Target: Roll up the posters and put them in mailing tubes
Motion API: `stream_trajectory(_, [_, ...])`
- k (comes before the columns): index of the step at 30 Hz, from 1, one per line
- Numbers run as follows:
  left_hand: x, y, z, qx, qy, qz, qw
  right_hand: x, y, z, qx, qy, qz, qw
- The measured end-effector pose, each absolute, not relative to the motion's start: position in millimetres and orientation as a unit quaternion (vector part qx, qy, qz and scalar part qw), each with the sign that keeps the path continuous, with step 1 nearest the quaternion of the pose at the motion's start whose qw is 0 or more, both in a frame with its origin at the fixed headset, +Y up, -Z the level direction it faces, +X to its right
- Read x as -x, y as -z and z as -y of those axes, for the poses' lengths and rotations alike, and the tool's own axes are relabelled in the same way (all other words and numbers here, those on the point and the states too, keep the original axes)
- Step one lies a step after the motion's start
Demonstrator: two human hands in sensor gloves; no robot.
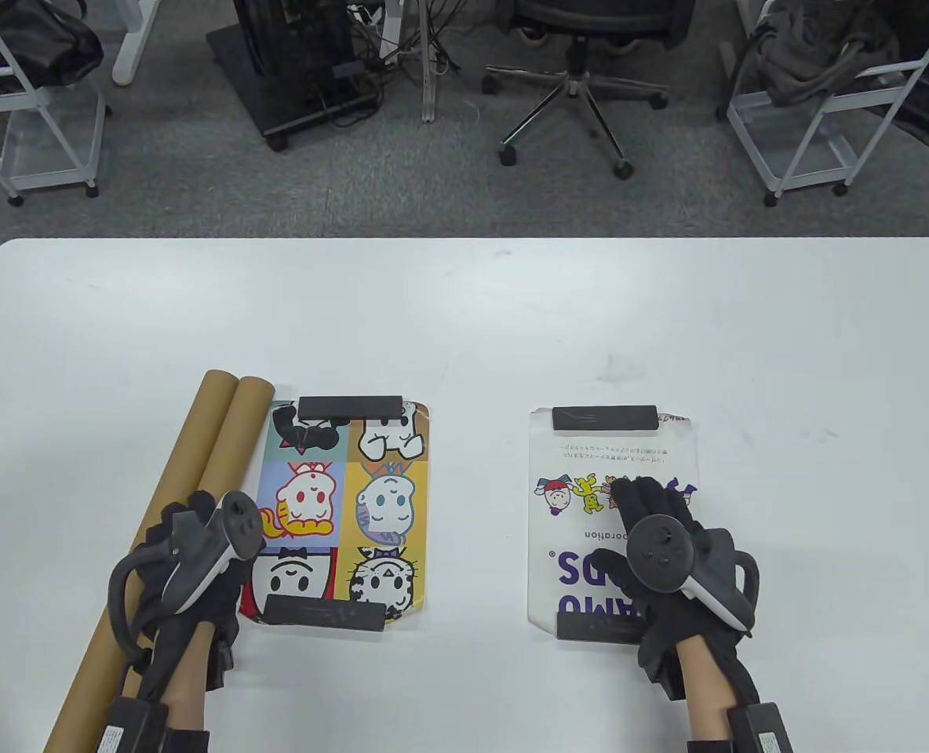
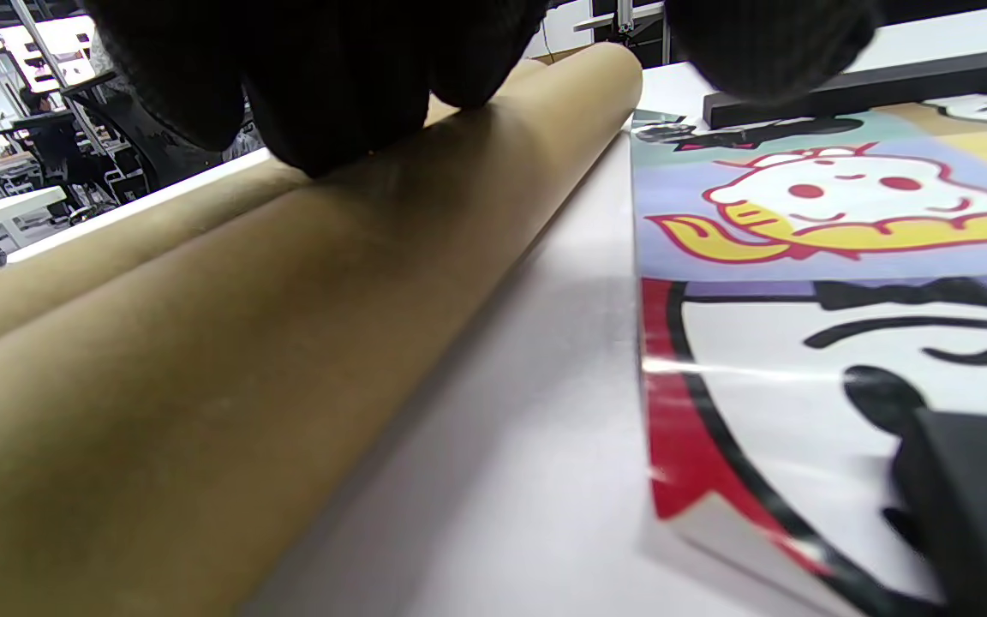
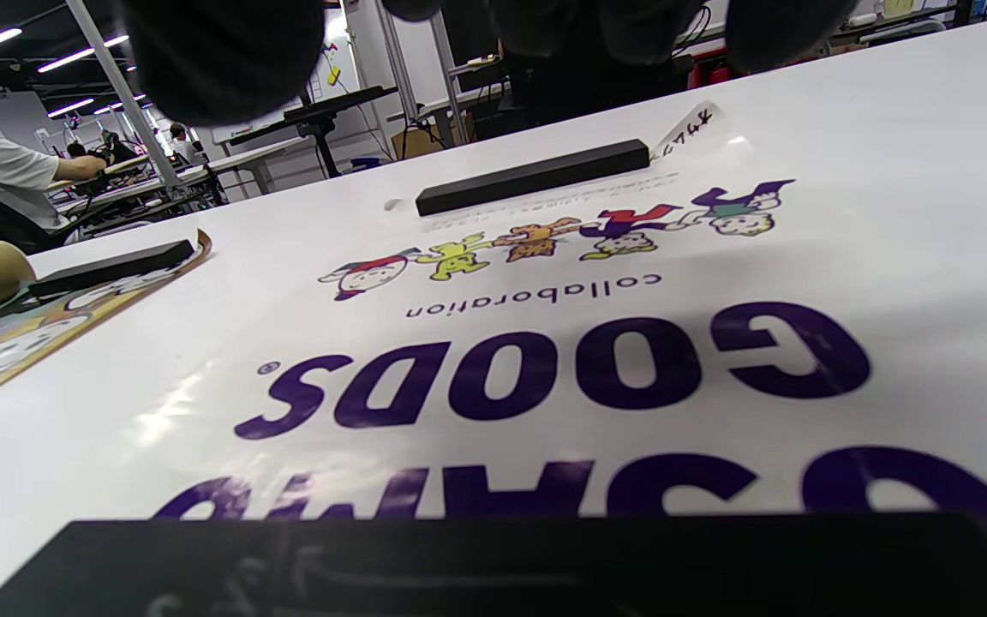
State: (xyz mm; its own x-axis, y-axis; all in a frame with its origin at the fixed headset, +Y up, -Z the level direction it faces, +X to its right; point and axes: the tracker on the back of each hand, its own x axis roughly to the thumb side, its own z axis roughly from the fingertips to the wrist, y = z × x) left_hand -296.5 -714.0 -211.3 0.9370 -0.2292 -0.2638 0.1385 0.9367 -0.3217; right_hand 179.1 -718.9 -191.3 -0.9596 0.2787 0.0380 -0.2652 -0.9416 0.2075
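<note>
A: Fingers first. The left hand has its fingers laid over the nearer cardboard mailing tube; the left wrist view shows them touching its top, though I cannot tell whether they curl round it or only rest there. The right hand lies flat, fingers straight and close together, on the white poster, holding nothing.

B: Where do the task's things sit?

A: Two tubes lie side by side, touching, at the table's left. Just beside them is the cartoon poster, pinned flat by a black bar at its far edge and another at its near edge. The white poster lies well apart to the right, under its own far bar and near bar.

B: What could go wrong?

A: I'd judge the bars are the catch. Rolling either sheet with a bar in place could crease it or drag it askew. Lift both at once and glossy paper may spring and curl. A nudged tube could also roll into the cartoon poster's edge.

B: And the hands' pose?

A: Both come in from the near edge, palms down, forearms low. The left angles toward the tubes; the right points straight away over the print, its heel near the lower bar.
</note>
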Motion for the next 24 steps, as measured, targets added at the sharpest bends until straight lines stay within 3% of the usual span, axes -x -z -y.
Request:
stream_trajectory(13, [294.5,220.8,732.7,0.177,0.195,-0.169,0.950,-177.8,192.5,719.9,-0.032,-0.985,-0.105,0.132])
stream_trajectory(24, [308.7,221.6,740.3,0.181,0.157,-0.193,0.952,-177.2,192.8,720.2,-0.030,-0.985,-0.109,0.129])
